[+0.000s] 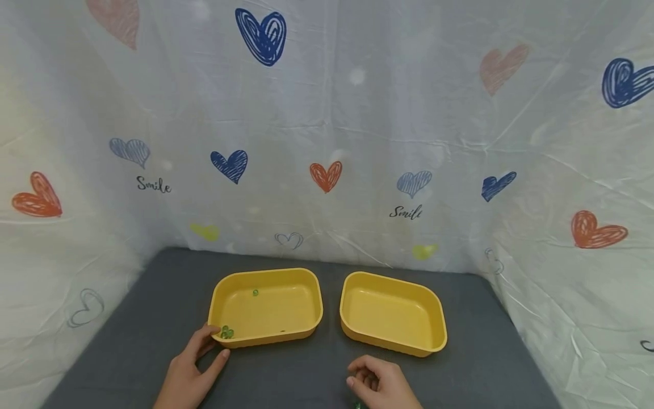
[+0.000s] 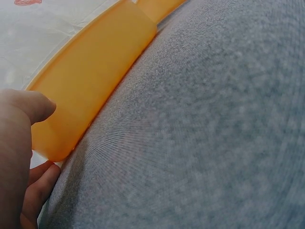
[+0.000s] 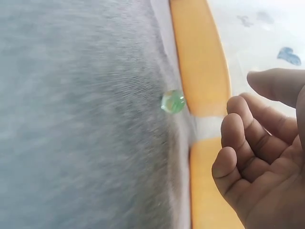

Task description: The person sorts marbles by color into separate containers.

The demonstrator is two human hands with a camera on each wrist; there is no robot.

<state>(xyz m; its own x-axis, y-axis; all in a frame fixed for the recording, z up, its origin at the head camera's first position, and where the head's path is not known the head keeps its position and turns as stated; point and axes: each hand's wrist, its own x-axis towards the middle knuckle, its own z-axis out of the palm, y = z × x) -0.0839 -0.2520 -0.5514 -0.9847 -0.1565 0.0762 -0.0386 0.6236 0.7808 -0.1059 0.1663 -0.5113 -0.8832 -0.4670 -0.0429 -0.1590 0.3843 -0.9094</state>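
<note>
A yellow tray (image 1: 265,341) stands on the left; several green glass marbles (image 1: 227,332) lie clustered in its near left corner and another marble (image 1: 255,292) sits farther back. My left hand (image 1: 190,366) holds that corner, its index finger over the rim and its thumb at the near wall. Lower right, my right hand (image 1: 380,382) hovers with loosely curled fingers, holding nothing. Close to it, a clear green marble (image 3: 173,101) shows apart from the fingers in the right wrist view; in the head view the hand partly hides it.
A second yellow tray (image 1: 393,307) stands to the right, with a narrow gap between the two. Both rest on a dark grey cloth (image 1: 286,375). A white curtain (image 1: 327,227) printed with hearts hangs behind and along both sides.
</note>
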